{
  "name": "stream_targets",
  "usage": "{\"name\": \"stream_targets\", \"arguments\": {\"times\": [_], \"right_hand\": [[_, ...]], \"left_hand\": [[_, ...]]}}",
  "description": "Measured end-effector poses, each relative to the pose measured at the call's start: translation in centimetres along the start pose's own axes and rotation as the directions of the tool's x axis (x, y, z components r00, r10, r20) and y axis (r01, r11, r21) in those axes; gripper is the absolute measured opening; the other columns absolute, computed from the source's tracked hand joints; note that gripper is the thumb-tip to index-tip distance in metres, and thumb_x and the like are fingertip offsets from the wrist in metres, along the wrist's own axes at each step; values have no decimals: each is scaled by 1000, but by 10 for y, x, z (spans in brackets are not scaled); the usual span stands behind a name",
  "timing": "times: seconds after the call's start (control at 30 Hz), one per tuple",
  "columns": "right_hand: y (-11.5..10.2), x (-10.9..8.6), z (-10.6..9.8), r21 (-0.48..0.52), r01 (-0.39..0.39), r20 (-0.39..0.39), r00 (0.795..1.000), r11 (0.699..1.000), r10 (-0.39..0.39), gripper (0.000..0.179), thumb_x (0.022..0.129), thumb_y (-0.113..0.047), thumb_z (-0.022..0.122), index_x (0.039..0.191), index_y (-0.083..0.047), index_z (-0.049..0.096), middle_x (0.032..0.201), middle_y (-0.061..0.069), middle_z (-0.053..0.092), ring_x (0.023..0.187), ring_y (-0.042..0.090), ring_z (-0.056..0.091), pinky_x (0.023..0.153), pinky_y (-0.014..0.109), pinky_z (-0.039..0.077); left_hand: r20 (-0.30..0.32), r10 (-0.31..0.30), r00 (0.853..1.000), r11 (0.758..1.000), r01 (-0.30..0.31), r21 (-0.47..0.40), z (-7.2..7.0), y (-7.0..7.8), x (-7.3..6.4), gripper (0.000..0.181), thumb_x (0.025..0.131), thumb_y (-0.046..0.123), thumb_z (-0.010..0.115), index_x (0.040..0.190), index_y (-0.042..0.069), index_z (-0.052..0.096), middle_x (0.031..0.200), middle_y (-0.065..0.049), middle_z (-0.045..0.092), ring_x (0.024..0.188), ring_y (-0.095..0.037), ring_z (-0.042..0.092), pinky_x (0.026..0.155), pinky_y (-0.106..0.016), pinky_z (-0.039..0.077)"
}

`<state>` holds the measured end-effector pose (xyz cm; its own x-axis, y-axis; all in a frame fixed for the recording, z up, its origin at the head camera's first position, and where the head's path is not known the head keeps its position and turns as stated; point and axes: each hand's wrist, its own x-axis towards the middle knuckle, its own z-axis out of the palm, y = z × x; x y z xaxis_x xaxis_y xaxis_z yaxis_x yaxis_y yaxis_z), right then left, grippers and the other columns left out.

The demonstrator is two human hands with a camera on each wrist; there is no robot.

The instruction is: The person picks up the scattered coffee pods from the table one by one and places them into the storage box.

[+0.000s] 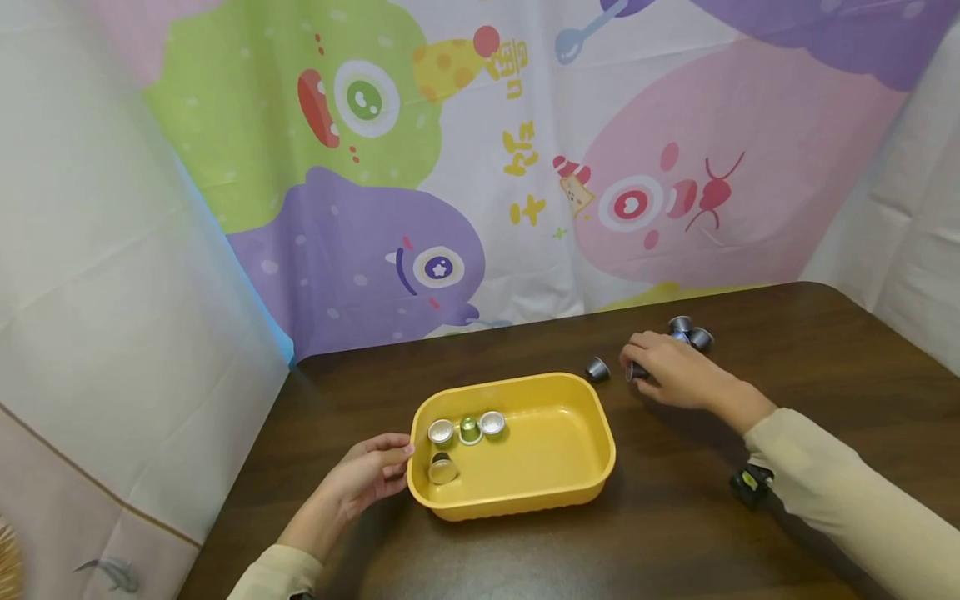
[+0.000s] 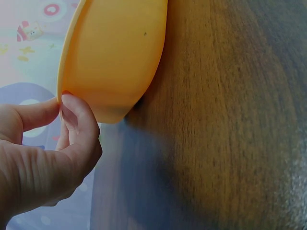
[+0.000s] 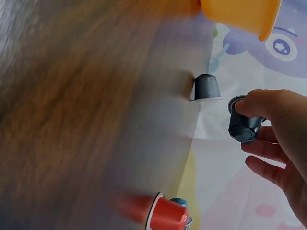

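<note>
My left hand [image 1: 367, 475] pinches the rim of a yellow tray [image 1: 517, 502] at its left end, thumb on one side and fingers on the other in the left wrist view. Inside the tray, toward its left end, lie several coffee capsules, among them a green capsule [image 1: 469, 428] and a pale gold one [image 1: 442, 470]. My right hand [image 1: 678, 371], beyond the tray's far right corner, holds a dark coffee capsule [image 3: 243, 123] between thumb and fingers. A grey capsule [image 1: 597, 369] stands on the table between that hand and the tray.
A small cluster of capsules [image 1: 702, 338] sits on the brown wooden table [image 1: 825, 367] behind my right hand. The right wrist view shows a red capsule [image 3: 168, 214] there. A cartoon-printed curtain [image 1: 517, 275] hangs along the table's far edge.
</note>
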<state>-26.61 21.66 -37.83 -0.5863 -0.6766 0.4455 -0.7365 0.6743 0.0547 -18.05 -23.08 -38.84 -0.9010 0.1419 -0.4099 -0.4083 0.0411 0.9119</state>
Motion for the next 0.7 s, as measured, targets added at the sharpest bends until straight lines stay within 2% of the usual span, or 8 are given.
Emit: {"name": "stream_targets", "arguments": {"times": [0.17, 0.2, 0.53, 0.7], "right_hand": [[-8, 3, -6, -6, 19, -3, 1000, 1000, -19, 28, 72, -5, 82, 94, -8, 64, 90, 3, 60, 83, 18, 58, 74, 38, 51], [-10, 4, -7, -7, 24, -5, 1000, 1000, -24, 28, 73, -5, 82, 94, -8, 64, 90, 3, 60, 83, 17, 58, 73, 37, 50], [-22, 15, -21, -12, 70, -41, 997, 997, -70, 30, 70, -6, 83, 93, -10, 64, 87, 1, 58, 80, 15, 54, 72, 34, 48], [-34, 22, -33, -29, 96, -35, 995, 995, -97, 33, 67, -4, 84, 91, -9, 63, 85, 1, 59, 79, 16, 54, 72, 35, 49]], "left_hand": [[19, 5, 1000, 1000, -5, -10, 0, 1, -1, 29, 96, 13, 61, 120, 1, 50, 85, 5, 63, 75, -5, 60, 70, -23, 53], [14, 10, 1000, 1000, -10, -2, 5, 5, -8, 26, 98, 10, 56, 121, -1, 48, 85, 5, 62, 75, -5, 59, 70, -22, 53], [15, 11, 1000, 1000, -11, -5, 5, 5, -8, 26, 98, 10, 55, 120, -1, 48, 85, 4, 62, 75, -4, 59, 70, -22, 53], [17, 9, 1000, 1000, -9, -1, 5, 6, -8, 27, 98, 10, 56, 121, -1, 48, 86, 5, 62, 75, -4, 59, 70, -22, 53]]}}
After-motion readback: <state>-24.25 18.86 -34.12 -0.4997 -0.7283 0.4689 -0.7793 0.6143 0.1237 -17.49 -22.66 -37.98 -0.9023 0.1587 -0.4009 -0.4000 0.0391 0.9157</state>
